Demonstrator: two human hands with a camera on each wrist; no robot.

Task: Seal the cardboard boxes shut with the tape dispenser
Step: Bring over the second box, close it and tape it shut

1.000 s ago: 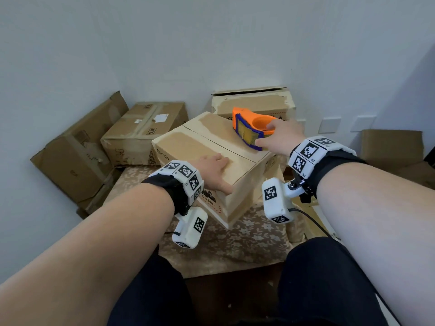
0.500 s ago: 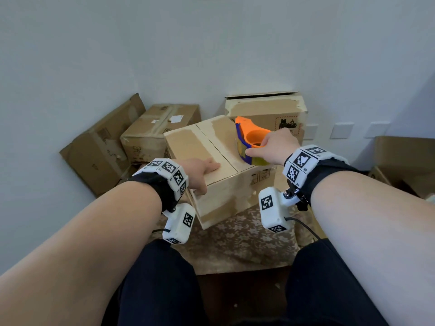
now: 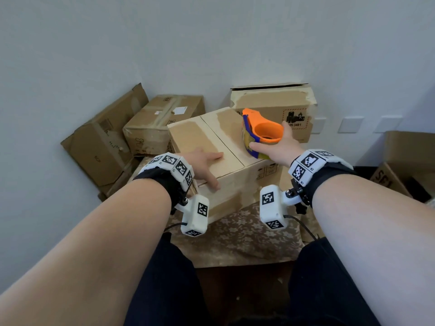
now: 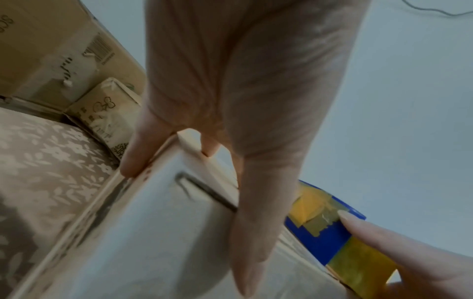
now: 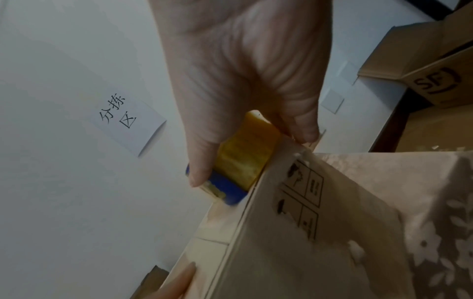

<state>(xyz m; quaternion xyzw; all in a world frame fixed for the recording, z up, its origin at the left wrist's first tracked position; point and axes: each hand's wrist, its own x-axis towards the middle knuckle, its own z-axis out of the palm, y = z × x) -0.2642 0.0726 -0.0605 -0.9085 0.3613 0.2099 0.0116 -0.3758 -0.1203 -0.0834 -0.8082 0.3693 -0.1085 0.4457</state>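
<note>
A closed cardboard box (image 3: 211, 142) stands on a floral-covered surface in front of me, its two top flaps meeting in a seam. My left hand (image 3: 204, 164) lies flat on the near left flap, fingers straight, thumb down over the front edge (image 4: 253, 222). My right hand (image 3: 277, 147) grips the orange and blue tape dispenser (image 3: 261, 130) with its yellowish tape roll (image 5: 243, 153), at the box's near right top edge. In the left wrist view the dispenser (image 4: 330, 228) shows beside the box (image 4: 153, 232), with the right thumb on it.
Another box (image 3: 275, 109) with a raised lid stands behind. Two more boxes (image 3: 162, 121) lean at the left against the wall. An open box (image 3: 404, 168) lies at the right. The floral cloth (image 3: 235, 238) covers the surface over my knees. A paper label (image 5: 128, 119) hangs on the wall.
The right hand has drawn the dispenser from the far part of the box top toward the near right edge. The left hand stays pressed on the left flap. The head view shifted.
</note>
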